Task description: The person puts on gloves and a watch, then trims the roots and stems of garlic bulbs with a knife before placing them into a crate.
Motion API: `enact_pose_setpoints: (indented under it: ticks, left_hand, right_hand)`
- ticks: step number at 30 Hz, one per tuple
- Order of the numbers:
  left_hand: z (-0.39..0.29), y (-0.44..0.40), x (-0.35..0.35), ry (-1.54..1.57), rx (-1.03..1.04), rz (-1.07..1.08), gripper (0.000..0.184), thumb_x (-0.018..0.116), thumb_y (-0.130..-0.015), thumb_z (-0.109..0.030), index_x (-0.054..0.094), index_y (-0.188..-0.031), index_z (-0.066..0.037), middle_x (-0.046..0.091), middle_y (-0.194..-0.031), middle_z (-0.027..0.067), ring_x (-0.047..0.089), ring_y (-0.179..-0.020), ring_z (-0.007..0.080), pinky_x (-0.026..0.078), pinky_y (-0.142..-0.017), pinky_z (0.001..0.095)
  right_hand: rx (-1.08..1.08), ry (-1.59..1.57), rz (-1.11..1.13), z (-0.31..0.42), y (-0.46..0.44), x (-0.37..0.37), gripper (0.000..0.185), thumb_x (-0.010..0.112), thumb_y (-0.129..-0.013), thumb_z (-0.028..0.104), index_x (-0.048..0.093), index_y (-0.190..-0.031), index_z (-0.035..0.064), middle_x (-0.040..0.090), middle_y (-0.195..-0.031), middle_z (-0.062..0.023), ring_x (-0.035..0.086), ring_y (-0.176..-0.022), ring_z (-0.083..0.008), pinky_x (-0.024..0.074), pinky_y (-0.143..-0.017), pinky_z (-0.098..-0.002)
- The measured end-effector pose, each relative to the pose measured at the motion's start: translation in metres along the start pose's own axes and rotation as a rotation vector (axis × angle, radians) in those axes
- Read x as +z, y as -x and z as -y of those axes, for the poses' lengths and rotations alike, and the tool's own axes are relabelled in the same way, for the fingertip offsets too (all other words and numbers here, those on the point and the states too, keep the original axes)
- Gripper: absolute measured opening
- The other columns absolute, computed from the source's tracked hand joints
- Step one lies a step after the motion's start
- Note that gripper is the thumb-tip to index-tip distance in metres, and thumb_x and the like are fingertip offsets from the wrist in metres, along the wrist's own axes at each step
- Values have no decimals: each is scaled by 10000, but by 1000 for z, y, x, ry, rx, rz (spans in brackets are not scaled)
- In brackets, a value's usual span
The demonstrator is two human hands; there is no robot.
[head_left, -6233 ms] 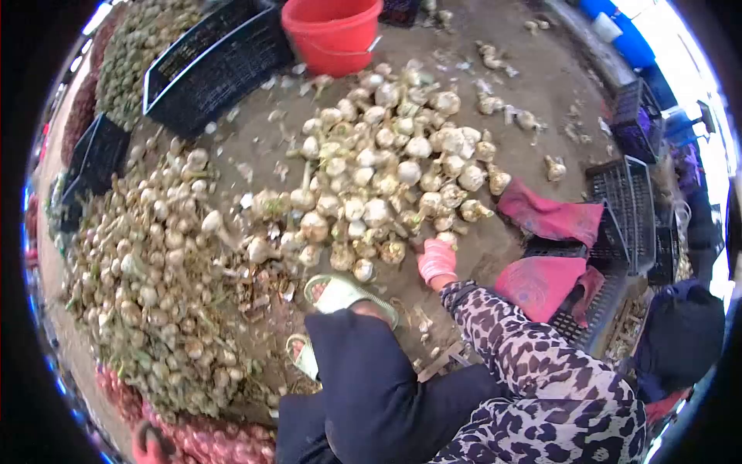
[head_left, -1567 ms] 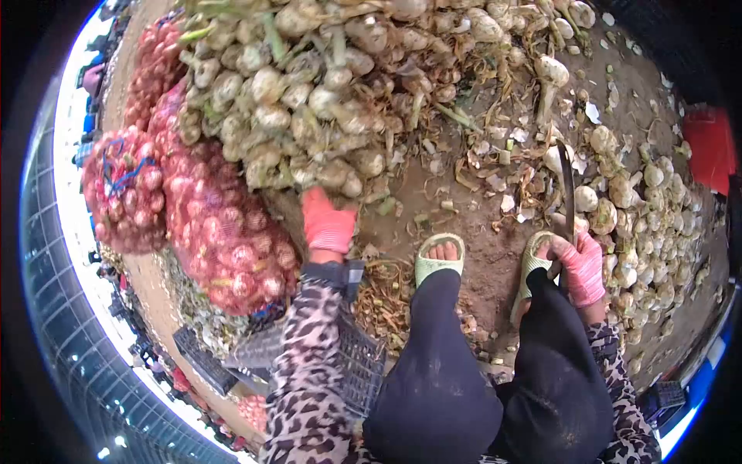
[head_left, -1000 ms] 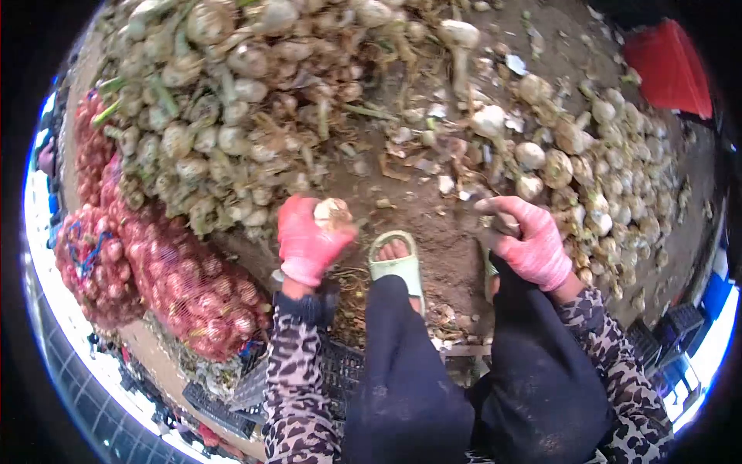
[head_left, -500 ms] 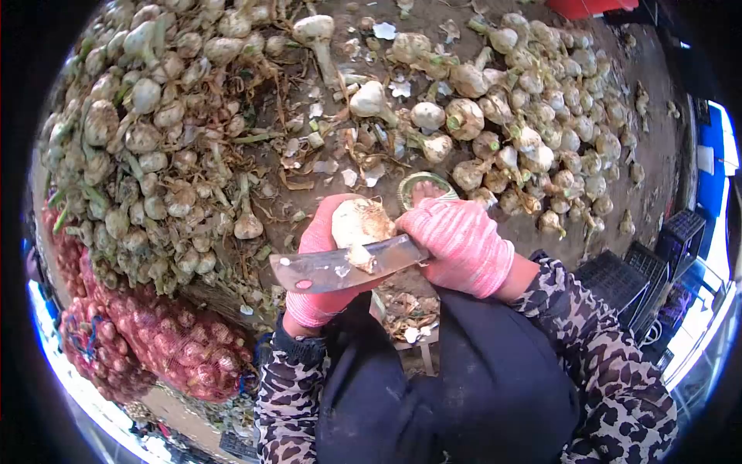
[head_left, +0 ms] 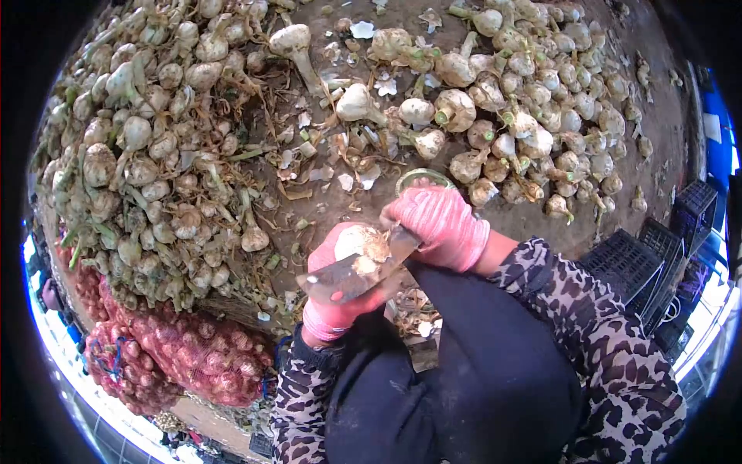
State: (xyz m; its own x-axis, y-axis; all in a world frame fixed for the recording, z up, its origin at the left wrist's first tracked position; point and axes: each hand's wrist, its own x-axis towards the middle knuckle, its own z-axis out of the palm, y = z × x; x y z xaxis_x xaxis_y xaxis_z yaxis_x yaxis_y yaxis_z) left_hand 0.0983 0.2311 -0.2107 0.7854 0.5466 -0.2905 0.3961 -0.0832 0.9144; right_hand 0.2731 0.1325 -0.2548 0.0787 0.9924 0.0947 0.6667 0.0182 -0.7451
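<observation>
My left hand [head_left: 328,309], in a pink glove, is closed around a garlic bulb [head_left: 352,240] with its brown root end turned to the right. A wide-bladed knife [head_left: 344,280] is gripped in my right hand [head_left: 444,226], also gloved in pink. The blade slants across the front of the bulb, its broad tip over my left hand. A pale scrap of garlic [head_left: 366,264] lies against the upper part of the blade. My right hand's fingers wrap the handle, which is mostly hidden.
Piled garlic with stems [head_left: 139,178] covers the left side. A second heap of garlic bulbs [head_left: 533,116] spreads at the right. Red mesh sacks [head_left: 201,348] full of bulbs stand at lower left. Black plastic crates [head_left: 622,263] sit at the right edge. Peelings litter the ground between.
The knife now tilts more steeply, its tip lower on the left. My right hand has shifted slightly up and left. The whole view has swung a little.
</observation>
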Motion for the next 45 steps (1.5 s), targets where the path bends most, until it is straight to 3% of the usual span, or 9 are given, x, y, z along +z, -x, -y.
enact_pose_setpoints:
  ticks: [2,8,12,16,26,34,37,40,45]
  left_hand:
    - [-26,9,-13,332,-110,217,482,763,-557,-149,577,-990,-44,608,-852,58,601,-803,174,479,-743,284]
    - [-18,-16,-5,457,-220,-45,657,738,-554,-12,475,-1155,-25,566,-1048,64,554,-970,164,446,-861,292]
    - [2,-18,1,16,127,-89,858,801,-564,-69,369,-1304,-32,336,-1355,126,443,-1187,266,415,-950,350]
    - [4,-8,-12,1334,-276,16,799,710,-722,-135,259,-1369,-9,418,-1292,150,497,-1118,237,422,-933,328]
    - [14,-4,-24,-55,-1,-220,135,611,-756,-62,634,-885,-30,621,-805,106,604,-698,186,474,-651,267]
    - [-13,-15,-29,949,-86,26,361,619,-760,-86,570,-1113,-25,604,-1014,163,593,-962,240,459,-846,312]
    - [42,-25,-47,-41,248,-192,509,606,-693,-24,517,-1192,-77,539,-1170,162,537,-1066,320,431,-928,374]
    - [93,-9,-86,-1073,-317,-48,601,608,-609,39,509,-1176,-131,421,-1309,147,386,-1218,338,362,-981,439]
    - [161,25,-126,-1206,-106,-77,326,501,-757,-59,541,-1080,-66,495,-1110,172,505,-992,329,451,-804,405]
  right_hand:
    - [517,357,149,-23,-4,1,259,705,-674,162,585,-872,46,551,-626,-108,590,-598,-266,487,-556,-348]
    - [964,-1109,-38,21,-32,-39,235,689,-789,223,621,-895,24,619,-680,-30,535,-536,-59,423,-478,-209]
    - [762,-1092,34,46,-44,-30,305,717,-770,230,637,-978,23,637,-776,-32,577,-691,-79,471,-615,-238]
    - [587,-959,40,43,-37,-24,380,736,-752,226,628,-1064,39,644,-951,-47,578,-909,-112,464,-810,-281]
    - [40,2,130,10,-38,2,341,629,-608,69,582,-946,71,585,-860,-117,597,-794,-302,493,-685,-377]
    - [835,-405,-339,-32,4,-17,178,717,-751,128,634,-879,36,608,-728,-5,539,-635,-63,439,-578,-219]
    - [1015,-501,-316,-36,1,-18,188,716,-743,125,640,-886,30,591,-669,0,486,-480,-64,388,-442,-217]
    - [1059,-515,-253,-38,-1,-18,196,707,-741,105,638,-901,14,597,-662,-4,488,-459,-71,387,-429,-209]
    - [1003,-559,-170,-17,-27,-10,169,684,-744,76,627,-889,10,633,-727,-48,577,-595,-114,476,-530,-251]
